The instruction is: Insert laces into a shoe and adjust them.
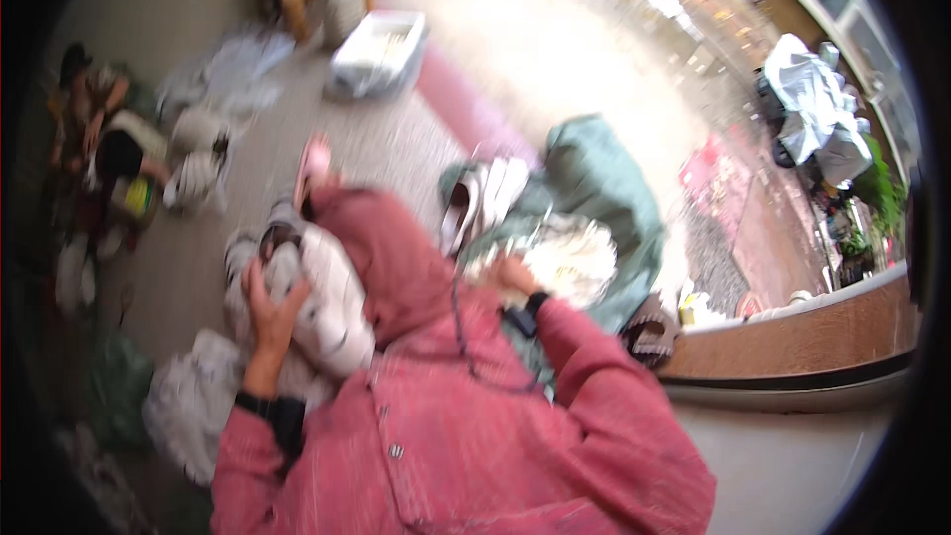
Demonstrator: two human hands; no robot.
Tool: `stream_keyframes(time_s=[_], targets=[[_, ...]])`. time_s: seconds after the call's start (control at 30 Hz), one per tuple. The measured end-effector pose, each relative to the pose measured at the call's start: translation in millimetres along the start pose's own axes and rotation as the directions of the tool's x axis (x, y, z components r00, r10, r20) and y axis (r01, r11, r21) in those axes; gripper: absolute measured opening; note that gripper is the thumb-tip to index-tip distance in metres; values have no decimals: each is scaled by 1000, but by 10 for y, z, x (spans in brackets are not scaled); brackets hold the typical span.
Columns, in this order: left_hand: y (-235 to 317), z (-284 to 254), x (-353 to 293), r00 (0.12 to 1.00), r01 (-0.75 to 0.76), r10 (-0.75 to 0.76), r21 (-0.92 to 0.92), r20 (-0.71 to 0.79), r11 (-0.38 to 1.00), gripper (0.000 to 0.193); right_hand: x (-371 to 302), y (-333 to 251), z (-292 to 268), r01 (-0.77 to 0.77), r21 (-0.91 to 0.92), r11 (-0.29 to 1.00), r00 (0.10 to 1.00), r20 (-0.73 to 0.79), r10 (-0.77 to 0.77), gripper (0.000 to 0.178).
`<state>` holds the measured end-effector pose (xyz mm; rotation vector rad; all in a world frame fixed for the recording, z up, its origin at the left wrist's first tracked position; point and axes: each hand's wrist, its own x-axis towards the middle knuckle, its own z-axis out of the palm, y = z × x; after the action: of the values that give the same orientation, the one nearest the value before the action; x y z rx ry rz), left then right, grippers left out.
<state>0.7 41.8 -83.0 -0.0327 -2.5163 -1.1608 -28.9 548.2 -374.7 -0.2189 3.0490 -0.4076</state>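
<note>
My left hand [269, 315] lies over pale white-and-grey shoes on my left, thumb and fingers spread apart against them. A larger white shoe [335, 322] rests beside it, against my leg. On my right, my right hand [513, 278] reaches into a heap of white, stringy-looking material [565, 263], its fingers curled and partly hidden there. That heap lies on a green sack [599, 154]. Just beyond the hand, several light shoes [485, 196] lean together on the sack's edge. Blur hides what the right fingers hold.
A white plastic tub [378, 54] stands ahead, near a wooden chair [297, 0]. Clear plastic bags [198, 401] and more shoes [195, 173] lie left. A brown shoe [650, 330] sits right, by a low brown ledge [792, 352]. A silver-covered vehicle [817, 109] stands outside.
</note>
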Motion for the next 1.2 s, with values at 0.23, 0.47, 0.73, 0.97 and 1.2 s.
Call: stream_keyframes(time_s=[0.23, 0.47, 0.73, 0.97, 1.2], targets=[[-49, -333, -127, 999, 37, -37, 56, -2, 998, 87, -268, -859, -525, -344, 225, 911, 938, 133, 321, 33], [-241, -320, -68, 999, 17, -22, 132, 31, 991, 92, -210, -678, -887, -219, 536, 815, 938, -115, 328, 28], [683, -782, 138, 964, -260, 255, 82, 75, 962, 86, -154, -1709, -2810, -204, 830, 519, 977, 202, 60, 23], [1886, -494, 126, 679, 84, 338, -526, 652, 846, 63, -538, -3216, -4305, 205, 895, 397, 832, 54, -552, 25], [2060, -894, 85, 647, 522, -21, -423, 762, 741, 19, -160, -2734, -4464, -1, 999, 33, 983, 7, -185, 30]])
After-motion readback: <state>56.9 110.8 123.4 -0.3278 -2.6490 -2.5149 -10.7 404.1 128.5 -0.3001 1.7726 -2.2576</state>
